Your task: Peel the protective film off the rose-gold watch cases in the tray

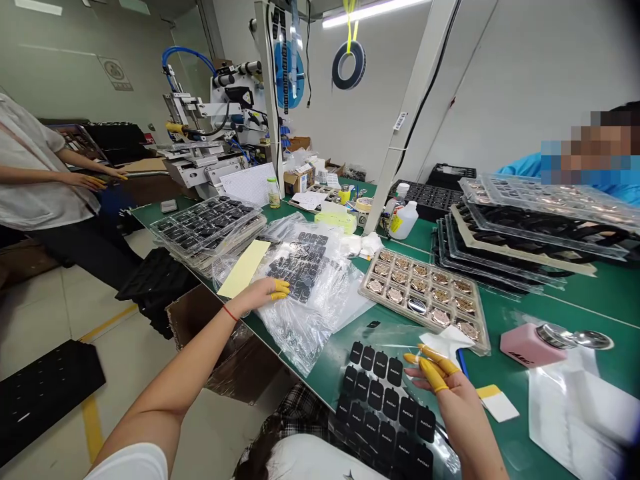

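Note:
My left hand, with yellow finger cots, reaches out with fingers extended at the near edge of a crumpled clear plastic bag. Sheets of black stickers lie on the bag. My right hand, also in yellow finger cots, has its fingers apart beside a clear sheet of black "hello!" labels. That sheet reaches over the table's near edge. Whether the fingertips touch its film I cannot tell. A white tissue lies just behind the right fingers, and a loose black label lies beyond the sheet.
A tray of round metallic parts sits beyond my right hand. Stacked trays stand at left and right. A pink dispenser bottle is at right. A co-worker in blue sits far right; another person stands left near a machine.

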Tool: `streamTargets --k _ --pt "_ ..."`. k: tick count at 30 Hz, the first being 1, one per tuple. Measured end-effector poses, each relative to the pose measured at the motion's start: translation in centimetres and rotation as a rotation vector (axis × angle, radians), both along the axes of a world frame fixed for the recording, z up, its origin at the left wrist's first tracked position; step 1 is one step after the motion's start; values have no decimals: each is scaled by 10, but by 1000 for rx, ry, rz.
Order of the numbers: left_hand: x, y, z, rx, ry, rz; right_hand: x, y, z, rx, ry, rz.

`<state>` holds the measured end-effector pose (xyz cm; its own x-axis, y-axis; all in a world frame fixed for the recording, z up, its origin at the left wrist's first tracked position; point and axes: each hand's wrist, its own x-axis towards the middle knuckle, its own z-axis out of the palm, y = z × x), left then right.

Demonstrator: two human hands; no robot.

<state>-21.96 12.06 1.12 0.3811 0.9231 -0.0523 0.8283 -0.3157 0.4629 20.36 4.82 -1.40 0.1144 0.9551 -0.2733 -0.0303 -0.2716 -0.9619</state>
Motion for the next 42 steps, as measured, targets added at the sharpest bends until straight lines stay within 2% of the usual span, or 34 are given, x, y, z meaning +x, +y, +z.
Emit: streamTargets --k 3,5,8,11,13,15,17,19,24,27,30,33,35,38,42 --pt "0 4 7 18 3 41 1 -1 0 3 5 1" --pt "6 -1 10 31 11 36 2 -2 0 1 6 1" --pt "13 -23 7 41 44 -99 5 -3 -2 8 4 -14" --pt "8 -45 -4 98 150 -255 8 -3 -6 5 -6 -41" --pt "0 -50 -8 113 192 -273 10 -2 -9 -8 0 -46" --pt "-6 -45 -9 91 153 -223 9 -1 -11 -15 17 -38" --pt "-5 -33 -9 86 68 -119 6 -1 -9 -11 24 -30" --pt "2 -18 -10 98 2 -34 4 -3 -6 2 22 -20" --pt "25 8 -16 78 -84 60 7 -11 1 17 11 -31" --pt "32 16 -8 110 -178 175 12 -15 1 9 18 -67" --pt "40 21 9 150 -272 238 16 -18 0 13 27 -87" --pt "54 18 24 129 -320 212 19 -20 1 15 40 -89" --pt "66 13 26 76 -310 153 20 -21 0 12 42 -93" --pt "78 7 18 22 -238 84 21 -21 -2 14 46 -107" --pt "81 3 -5 15 -99 61 24 -22 -6 2 60 -108"
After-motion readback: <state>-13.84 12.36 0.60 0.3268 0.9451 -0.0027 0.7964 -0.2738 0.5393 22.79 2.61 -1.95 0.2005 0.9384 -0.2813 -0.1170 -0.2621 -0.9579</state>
